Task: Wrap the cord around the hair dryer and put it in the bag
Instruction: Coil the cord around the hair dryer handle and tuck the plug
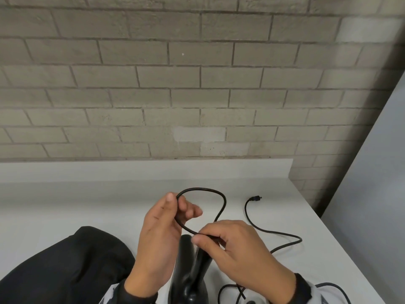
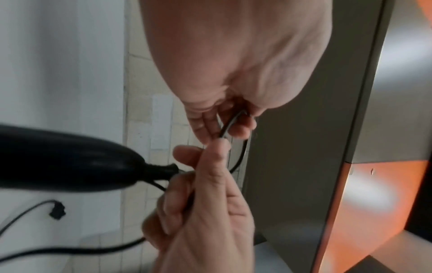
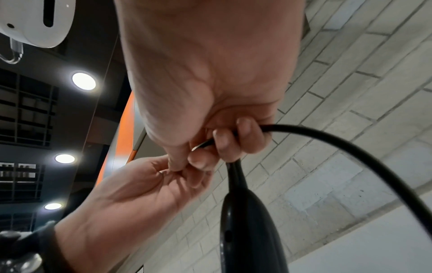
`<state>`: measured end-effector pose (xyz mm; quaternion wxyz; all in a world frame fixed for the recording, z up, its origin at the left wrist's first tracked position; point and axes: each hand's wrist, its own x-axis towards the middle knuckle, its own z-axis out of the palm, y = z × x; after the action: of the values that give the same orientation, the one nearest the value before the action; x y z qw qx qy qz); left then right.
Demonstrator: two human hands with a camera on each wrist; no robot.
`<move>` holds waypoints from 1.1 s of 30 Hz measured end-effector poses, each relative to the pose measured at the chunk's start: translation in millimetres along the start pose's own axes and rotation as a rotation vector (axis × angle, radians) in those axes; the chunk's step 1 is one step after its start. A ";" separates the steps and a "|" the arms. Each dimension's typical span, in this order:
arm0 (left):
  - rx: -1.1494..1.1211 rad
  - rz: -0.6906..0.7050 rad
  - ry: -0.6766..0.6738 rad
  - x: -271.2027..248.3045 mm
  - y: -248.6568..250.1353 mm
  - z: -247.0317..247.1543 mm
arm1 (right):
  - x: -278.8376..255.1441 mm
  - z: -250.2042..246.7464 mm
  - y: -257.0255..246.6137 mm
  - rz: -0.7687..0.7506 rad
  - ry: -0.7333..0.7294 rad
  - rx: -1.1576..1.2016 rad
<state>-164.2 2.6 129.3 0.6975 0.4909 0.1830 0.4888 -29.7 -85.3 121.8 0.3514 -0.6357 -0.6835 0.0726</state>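
The black hair dryer [image 1: 190, 270] stands at the near table edge with its handle [image 3: 247, 221] pointing away from me. Its black cord [image 1: 224, 201] rises from the handle end in a loop. My left hand [image 1: 180, 205] pinches the far left side of the loop between thumb and fingers. My right hand [image 1: 206, 238] grips the cord just above the handle end, fingers [image 3: 224, 142] curled round it. The rest of the cord trails right across the table to the plug [image 1: 256, 198], which lies loose. The black bag [image 1: 65, 266] lies to the left.
The white table [image 1: 87, 207] backs onto a grey brick wall [image 1: 197, 84]; its right edge runs diagonally past the plug. More slack cord [image 1: 285, 242] curls on the table near my right wrist.
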 end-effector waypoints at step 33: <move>0.032 -0.096 -0.203 8.5 34.4 -37.3 | 13.5 -21.4 56.2 0.571 0.256 0.681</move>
<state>-205.1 30.2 144.1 0.7273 0.5394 0.1425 0.3997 29.3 -70.1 112.3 0.5877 -0.6508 -0.3694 0.3076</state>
